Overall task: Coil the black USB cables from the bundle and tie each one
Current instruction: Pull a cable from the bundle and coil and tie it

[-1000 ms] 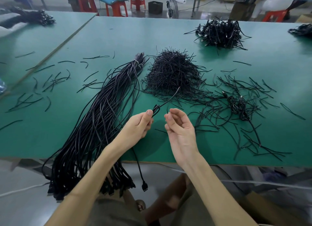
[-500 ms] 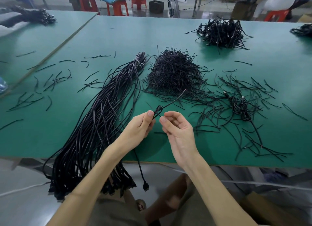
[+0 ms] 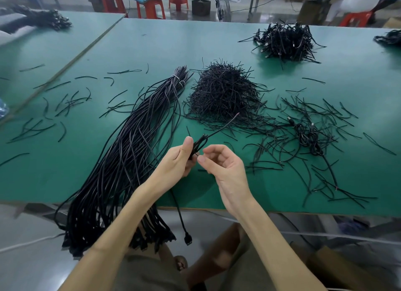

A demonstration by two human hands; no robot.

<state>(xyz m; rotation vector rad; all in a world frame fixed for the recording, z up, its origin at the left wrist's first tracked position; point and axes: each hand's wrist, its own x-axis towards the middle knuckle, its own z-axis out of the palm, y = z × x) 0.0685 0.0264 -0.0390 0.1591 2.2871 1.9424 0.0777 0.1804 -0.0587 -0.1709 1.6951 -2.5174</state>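
- Here, the left hand (image 3: 180, 158) is closed round one black cable (image 3: 198, 144). Its thumb stands upright against the curled fingers, pinching a small looped stretch of the cable above the near part of the green table (image 3: 152, 47).
- From that grip one thin end of the cable pokes up and away to the right, toward the heap. The other end drops past the wrist, goes below the table's edge and finishes in a plug (image 3: 188, 239) that hangs free above the floor.
- The right hand (image 3: 223, 162) sits just beside the left, palm turned toward it and fingers curled in. Its thumb tip and forefinger tip are right at the loop, but I cannot tell whether they actually nip the cable.
- The bundle (image 3: 130, 151) of long black cables lies to the left of both hands. It runs diagonally from a pale tie (image 3: 176, 79) at its far end down to the near edge, where its ends spill over and hang.
- A heap of short black ties (image 3: 223, 91) sits beyond the hands, just right of the bundle's far end.
- More loose ties (image 3: 338, 117) are strewn to the right, with a tangled cable (image 3: 312, 138) lying among them. Others are scattered on the left side of the table.
- A pile of cables (image 3: 284, 41) sits well back on the far right of the table.
- Red stools (image 3: 152, 7) stand on the floor behind the table.
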